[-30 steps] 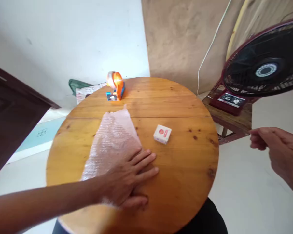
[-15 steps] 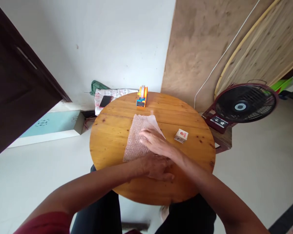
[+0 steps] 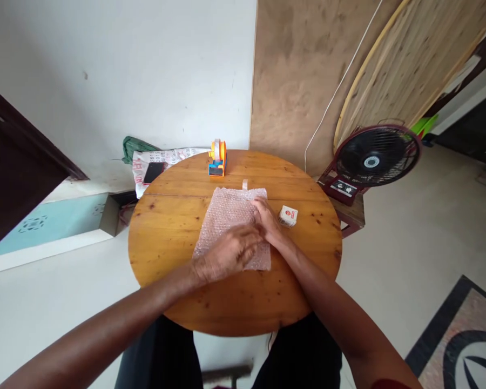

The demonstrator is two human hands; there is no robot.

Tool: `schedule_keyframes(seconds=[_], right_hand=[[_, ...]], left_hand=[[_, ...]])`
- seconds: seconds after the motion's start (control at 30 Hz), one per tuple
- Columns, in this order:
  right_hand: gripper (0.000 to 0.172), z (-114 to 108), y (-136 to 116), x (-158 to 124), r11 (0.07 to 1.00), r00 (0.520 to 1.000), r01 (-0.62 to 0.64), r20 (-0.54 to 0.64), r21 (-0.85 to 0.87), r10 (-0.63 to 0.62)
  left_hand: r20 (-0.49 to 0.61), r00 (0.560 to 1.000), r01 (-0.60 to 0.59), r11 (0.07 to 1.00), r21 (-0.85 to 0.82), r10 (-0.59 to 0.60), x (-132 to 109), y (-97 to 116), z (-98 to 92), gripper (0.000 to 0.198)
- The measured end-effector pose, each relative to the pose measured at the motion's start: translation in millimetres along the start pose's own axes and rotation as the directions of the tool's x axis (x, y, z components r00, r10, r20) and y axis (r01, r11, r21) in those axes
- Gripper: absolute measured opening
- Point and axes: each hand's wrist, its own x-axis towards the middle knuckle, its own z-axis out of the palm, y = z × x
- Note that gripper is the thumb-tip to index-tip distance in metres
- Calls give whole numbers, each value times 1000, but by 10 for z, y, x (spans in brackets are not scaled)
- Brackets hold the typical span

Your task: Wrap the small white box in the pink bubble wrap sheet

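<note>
A pinkish, clear bubble-wrap sheet lies flat on the round wooden table. Over its lower right part my left hand has its fingers curled inward and slightly blurred; what they hold, if anything, is hidden. My right hand rests on the sheet's right edge with fingers stretched out, close to the left fingertips. A short strip of clear tape sticks out at the sheet's far edge. To the right of my right hand stands a small white box with a red print.
An orange and blue tape dispenser stands at the table's far edge. Beyond the far left edge, a dark phone lies on a white printed sack. A dark red fan stands to the right, near the table edge.
The sheet's right side, slanted before, now lies spread out flat. My left hand has moved up and left and curled its fingers; my right hand has shifted to the sheet's right edge.
</note>
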Motion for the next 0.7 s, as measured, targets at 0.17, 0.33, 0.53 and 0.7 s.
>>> schedule_keyframes(seconds=[0.17,0.33,0.53,0.7], right_hand=[[42,-37,81,14,984,988,-145,-30,107,149],[48,-36,89,-12,983,983,-179,-32,47,181],[51,-27,30,15,984,982,-181,-56,9,181],[53,-125,-112,21,975,975,-222,-20,12,222]], left_hand=[[136,985,71,968,240,-106,65,-431,78,58],[167,972,109,948,298,-164,47,-518,175,85],[168,971,111,940,322,-173,55,-449,202,88],[140,977,107,939,326,-159,51,-438,240,86]])
